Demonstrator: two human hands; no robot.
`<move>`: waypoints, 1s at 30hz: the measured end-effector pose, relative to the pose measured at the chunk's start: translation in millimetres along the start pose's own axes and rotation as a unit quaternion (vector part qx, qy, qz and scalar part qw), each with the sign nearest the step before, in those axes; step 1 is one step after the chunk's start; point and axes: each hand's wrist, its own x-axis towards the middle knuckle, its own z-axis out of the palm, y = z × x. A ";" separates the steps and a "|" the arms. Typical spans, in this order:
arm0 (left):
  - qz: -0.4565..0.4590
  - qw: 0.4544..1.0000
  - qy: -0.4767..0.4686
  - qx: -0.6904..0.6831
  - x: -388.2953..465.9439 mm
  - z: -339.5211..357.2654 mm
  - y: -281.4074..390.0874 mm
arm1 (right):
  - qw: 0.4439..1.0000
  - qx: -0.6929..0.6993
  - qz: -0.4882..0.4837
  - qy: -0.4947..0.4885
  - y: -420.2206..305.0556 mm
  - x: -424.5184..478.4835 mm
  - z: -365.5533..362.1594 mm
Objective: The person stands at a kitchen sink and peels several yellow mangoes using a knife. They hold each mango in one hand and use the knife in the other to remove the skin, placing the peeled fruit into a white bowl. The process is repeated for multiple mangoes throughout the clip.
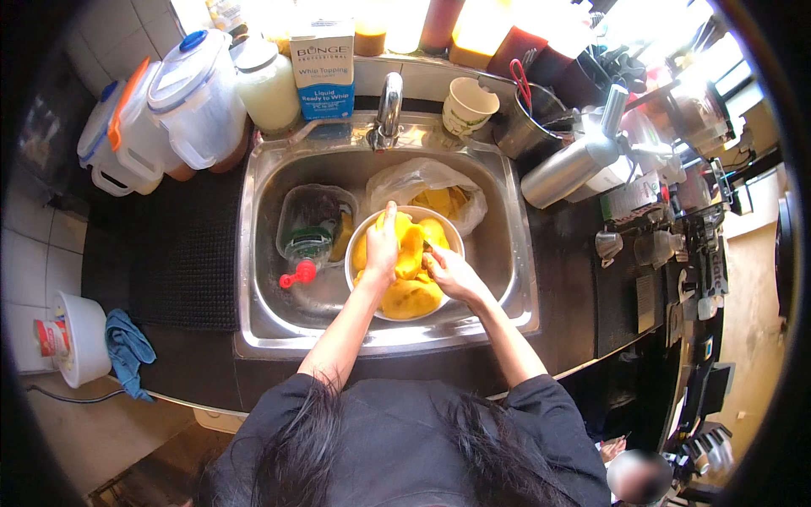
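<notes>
My left hand grips a peeled yellow mango above a white bowl. In my right hand is a small dark tool, perhaps a knife, mostly covered by the fingers. It meets the mango's right side. More peeled mangoes, one of them a large piece at the front, fill the bowl. Behind the bowl, a translucent plastic bag holds yellow peels. Everything here is inside a steel sink.
Left in the sink, a clear plastic tub holds a bottle with a red cap. The faucet rises behind. A paper cup, steel pitcher and metal whipper bottle crowd the right. Another person's hand shows lower right.
</notes>
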 end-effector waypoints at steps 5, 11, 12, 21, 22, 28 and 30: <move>0.025 0.999 0.017 -0.016 2.9 0.5 -5.9 | 0.999 0.045 0.004 0.012 14.5 -1.1 10.1; 0.044 0.997 0.060 -0.012 12.7 -6.1 -15.0 | 0.993 0.097 0.048 -0.038 -7.4 -7.7 6.5; 0.047 0.996 0.064 -0.028 11.2 -3.2 -10.2 | 0.996 0.077 0.023 -0.034 -8.3 -10.8 8.5; 0.142 0.987 0.077 -0.002 1.4 2.9 5.0 | 0.952 0.177 0.220 -0.117 -19.3 -12.5 22.3; 0.145 0.987 0.068 0.009 2.6 1.4 7.2 | 0.959 0.137 0.205 -0.143 -15.5 -12.5 19.4; 0.054 0.995 -0.038 -0.077 5.8 -7.3 19.8 | 0.919 -0.321 0.127 -0.192 -13.8 -7.8 -14.8; -0.045 0.985 -0.090 -0.141 6.3 -8.3 23.7 | 0.906 -0.365 0.142 -0.161 -32.4 -14.0 -35.2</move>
